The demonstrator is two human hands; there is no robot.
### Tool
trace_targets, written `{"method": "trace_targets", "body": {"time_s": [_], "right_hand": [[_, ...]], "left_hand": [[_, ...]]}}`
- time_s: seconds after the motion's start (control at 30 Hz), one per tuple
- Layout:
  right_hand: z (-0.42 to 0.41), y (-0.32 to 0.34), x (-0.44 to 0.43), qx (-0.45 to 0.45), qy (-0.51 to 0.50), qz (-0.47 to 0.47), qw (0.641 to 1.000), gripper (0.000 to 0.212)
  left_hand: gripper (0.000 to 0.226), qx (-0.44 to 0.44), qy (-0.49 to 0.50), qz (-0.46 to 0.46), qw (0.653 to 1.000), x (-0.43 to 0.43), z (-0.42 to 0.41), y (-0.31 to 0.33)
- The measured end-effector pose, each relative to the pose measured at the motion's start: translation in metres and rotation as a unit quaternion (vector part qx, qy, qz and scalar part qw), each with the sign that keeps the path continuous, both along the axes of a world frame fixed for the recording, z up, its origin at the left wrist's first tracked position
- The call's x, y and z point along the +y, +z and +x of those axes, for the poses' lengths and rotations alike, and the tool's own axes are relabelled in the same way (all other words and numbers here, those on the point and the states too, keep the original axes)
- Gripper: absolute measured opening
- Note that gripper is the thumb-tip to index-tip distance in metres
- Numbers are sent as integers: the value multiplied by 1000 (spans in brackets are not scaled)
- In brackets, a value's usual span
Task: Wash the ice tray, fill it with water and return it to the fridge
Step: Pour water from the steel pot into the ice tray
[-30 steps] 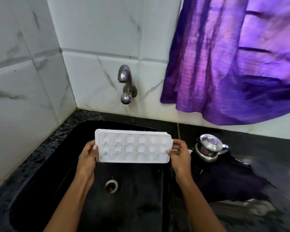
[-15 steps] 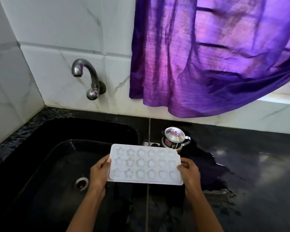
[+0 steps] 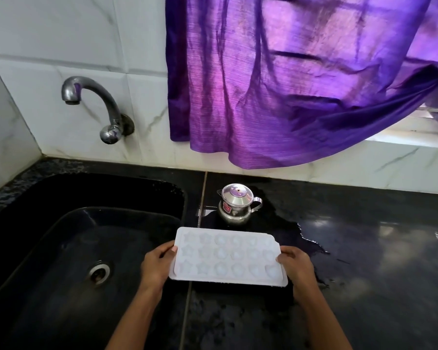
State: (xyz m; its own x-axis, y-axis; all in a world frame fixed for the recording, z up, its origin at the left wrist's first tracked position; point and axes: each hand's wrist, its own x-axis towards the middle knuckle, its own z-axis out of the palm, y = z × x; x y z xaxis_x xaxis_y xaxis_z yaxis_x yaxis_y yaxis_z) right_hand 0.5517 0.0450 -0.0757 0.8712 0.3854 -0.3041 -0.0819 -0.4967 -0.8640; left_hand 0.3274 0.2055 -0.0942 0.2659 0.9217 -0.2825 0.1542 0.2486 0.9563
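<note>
A white ice tray point(image 3: 228, 257) with star and round moulds is held level above the black counter, just right of the sink's edge. My left hand point(image 3: 157, 266) grips its left end, thumb on the rim. Its right end is gripped by my right hand point(image 3: 297, 270). The black sink point(image 3: 61, 236) with its drain point(image 3: 99, 272) lies to the left. A steel tap point(image 3: 91, 107) juts from the tiled wall above the sink, with no water running from it.
A small steel lidded pot point(image 3: 237, 204) stands on the black counter point(image 3: 377, 261) just behind the tray. A water puddle spreads on the counter around it. A purple curtain point(image 3: 288, 79) hangs over the wall at the back right.
The tray has moved right, from above the sink basin to over the counter edge. Both hands kept their grip, and the view has shifted right.
</note>
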Motion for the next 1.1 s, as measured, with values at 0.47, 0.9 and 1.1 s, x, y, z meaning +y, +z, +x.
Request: {"method": "trace_targets", "body": {"time_s": [0.47, 0.9, 1.1], "right_hand": [[13, 12, 17, -167, 12, -26, 986, 32], [21, 21, 103, 75, 85, 231, 966, 16], [25, 9, 109, 21, 69, 212, 975, 18]], "left_hand": [[30, 160, -18, 205, 965, 10, 19, 19], [69, 6, -232, 98, 968, 38, 138, 44], [46, -43, -195, 110, 974, 39, 142, 37]]}}
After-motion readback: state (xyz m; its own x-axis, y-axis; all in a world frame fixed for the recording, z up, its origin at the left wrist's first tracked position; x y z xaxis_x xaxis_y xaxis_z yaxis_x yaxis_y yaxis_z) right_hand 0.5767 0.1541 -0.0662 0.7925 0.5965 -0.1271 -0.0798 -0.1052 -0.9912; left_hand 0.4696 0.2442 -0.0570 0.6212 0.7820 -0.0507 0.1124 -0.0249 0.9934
